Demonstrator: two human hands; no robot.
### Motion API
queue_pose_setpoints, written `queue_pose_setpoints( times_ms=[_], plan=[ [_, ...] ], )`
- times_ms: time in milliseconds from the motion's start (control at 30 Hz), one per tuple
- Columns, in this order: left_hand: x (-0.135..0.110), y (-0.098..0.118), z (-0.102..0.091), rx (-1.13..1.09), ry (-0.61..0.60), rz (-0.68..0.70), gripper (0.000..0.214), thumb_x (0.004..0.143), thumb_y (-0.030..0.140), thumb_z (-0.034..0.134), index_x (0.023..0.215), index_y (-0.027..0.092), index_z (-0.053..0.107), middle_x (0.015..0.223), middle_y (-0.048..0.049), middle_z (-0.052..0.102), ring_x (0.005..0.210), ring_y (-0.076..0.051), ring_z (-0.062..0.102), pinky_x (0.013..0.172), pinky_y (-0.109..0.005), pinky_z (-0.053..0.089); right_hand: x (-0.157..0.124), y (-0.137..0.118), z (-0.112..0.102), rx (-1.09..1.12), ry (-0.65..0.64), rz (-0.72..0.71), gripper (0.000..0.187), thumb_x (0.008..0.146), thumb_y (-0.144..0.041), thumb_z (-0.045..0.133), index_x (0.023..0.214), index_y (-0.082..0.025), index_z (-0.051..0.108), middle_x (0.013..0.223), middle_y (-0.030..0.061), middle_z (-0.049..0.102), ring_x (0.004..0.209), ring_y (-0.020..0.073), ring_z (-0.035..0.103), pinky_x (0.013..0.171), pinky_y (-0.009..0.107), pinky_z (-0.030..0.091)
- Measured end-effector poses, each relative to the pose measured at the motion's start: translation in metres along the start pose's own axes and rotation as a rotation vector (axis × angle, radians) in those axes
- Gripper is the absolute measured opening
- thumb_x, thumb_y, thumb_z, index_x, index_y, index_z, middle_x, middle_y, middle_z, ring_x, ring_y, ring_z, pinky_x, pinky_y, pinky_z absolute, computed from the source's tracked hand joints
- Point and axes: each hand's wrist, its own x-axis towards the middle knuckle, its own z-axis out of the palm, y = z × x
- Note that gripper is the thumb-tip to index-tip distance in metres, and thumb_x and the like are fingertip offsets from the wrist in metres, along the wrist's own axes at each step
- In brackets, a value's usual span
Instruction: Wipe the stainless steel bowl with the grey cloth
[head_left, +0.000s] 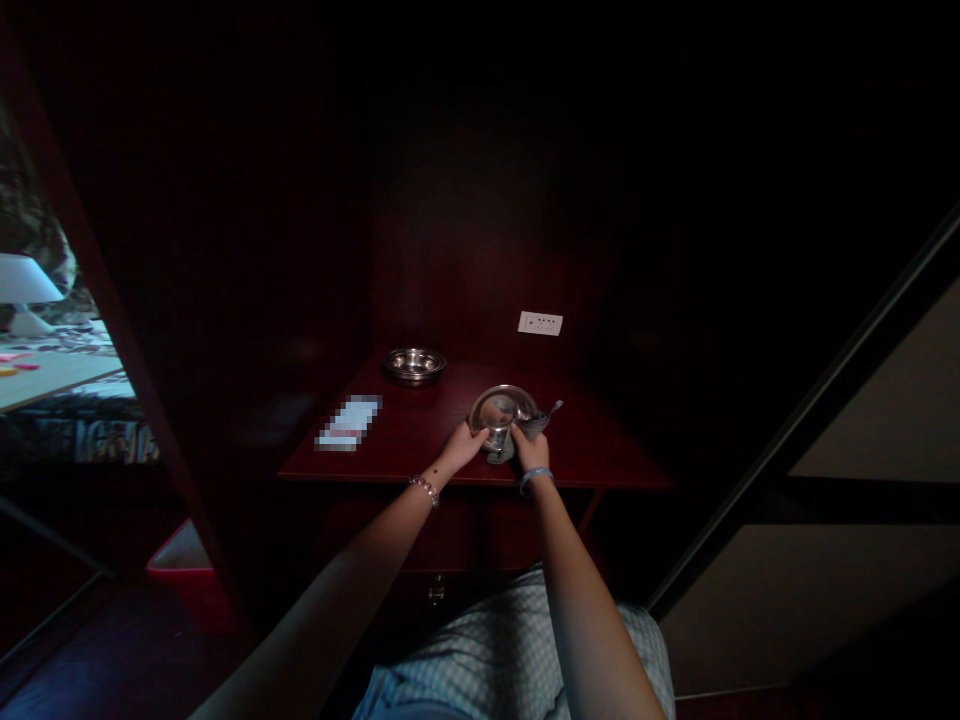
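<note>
A shiny metal bowl [498,408] is held tilted over the front part of a dark red desk [420,440]. My left hand [466,444] grips its left rim, thumb on the inside. On the right side, my right hand [531,448] is closed on a grey cloth [534,425], pressing it against the bowl's rim. Part of the cloth hangs below the bowl, and one corner sticks out to the right. Further back on the left, other metal bowls [414,366], seemingly stacked, rest on the desk.
Left of my hands lies a blurred-out pale rectangle [349,422] on the desk. A white socket plate [540,323] is on the back panel. Below left stands a red bin [191,570]. At far left, a white lamp [28,285] is on another table. Dark panels enclose the desk.
</note>
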Motion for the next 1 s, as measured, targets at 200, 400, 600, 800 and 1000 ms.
queue_pose_setpoints(
  times_ms=[200, 400, 600, 800, 1000],
  plan=[
    [-0.001, 0.003, 0.001, -0.044, 0.014, -0.010, 0.019, 0.074, 0.015, 0.056, 0.092, 0.012, 0.063, 0.093, -0.0095, 0.071, 0.088, -0.021, 0.065, 0.083, -0.034, 0.051, 0.000, -0.001, 0.000, 0.003, -0.012, -0.006, 0.034, 0.066, -0.041, 0.064, 0.085, -0.013, 0.068, 0.090, 0.0103, 0.072, 0.089, 0.0253, 0.067, 0.082, 0.034, 0.050],
    [0.001, 0.003, 0.001, -0.040, 0.082, -0.043, 0.019, 0.074, 0.016, 0.056, 0.092, 0.013, 0.063, 0.090, -0.0077, 0.070, 0.086, -0.019, 0.065, 0.083, -0.033, 0.050, -0.002, -0.004, 0.000, 0.054, -0.026, -0.030, 0.036, 0.066, -0.039, 0.065, 0.090, -0.013, 0.068, 0.094, 0.0105, 0.072, 0.092, 0.0250, 0.066, 0.083, 0.033, 0.050],
    [0.002, 0.007, -0.001, -0.030, 0.115, -0.005, 0.031, 0.076, 0.017, 0.054, 0.107, 0.014, 0.059, 0.103, -0.0095, 0.067, 0.093, -0.020, 0.062, 0.088, -0.033, 0.047, -0.004, -0.008, -0.001, 0.038, -0.032, -0.035, 0.035, 0.067, -0.038, 0.064, 0.090, -0.012, 0.068, 0.094, 0.0108, 0.072, 0.093, 0.0259, 0.066, 0.082, 0.033, 0.050],
    [0.001, 0.012, -0.003, -0.016, 0.140, 0.042, 0.029, 0.080, 0.026, 0.052, 0.107, 0.016, 0.057, 0.103, -0.0070, 0.066, 0.095, -0.017, 0.060, 0.089, -0.030, 0.045, -0.004, -0.008, 0.000, 0.040, -0.021, -0.029, 0.032, 0.066, -0.037, 0.065, 0.088, -0.013, 0.069, 0.092, 0.0096, 0.072, 0.092, 0.0256, 0.066, 0.082, 0.033, 0.051],
    [-0.002, 0.016, -0.004, 0.024, 0.158, 0.065, 0.025, 0.083, 0.034, 0.049, 0.098, 0.017, 0.060, 0.090, -0.0048, 0.067, 0.083, -0.015, 0.061, 0.079, -0.026, 0.047, -0.003, -0.006, 0.000, 0.049, -0.030, -0.039, 0.033, 0.067, -0.038, 0.065, 0.089, -0.014, 0.069, 0.094, 0.0097, 0.072, 0.094, 0.0252, 0.066, 0.083, 0.032, 0.050]
  ],
)
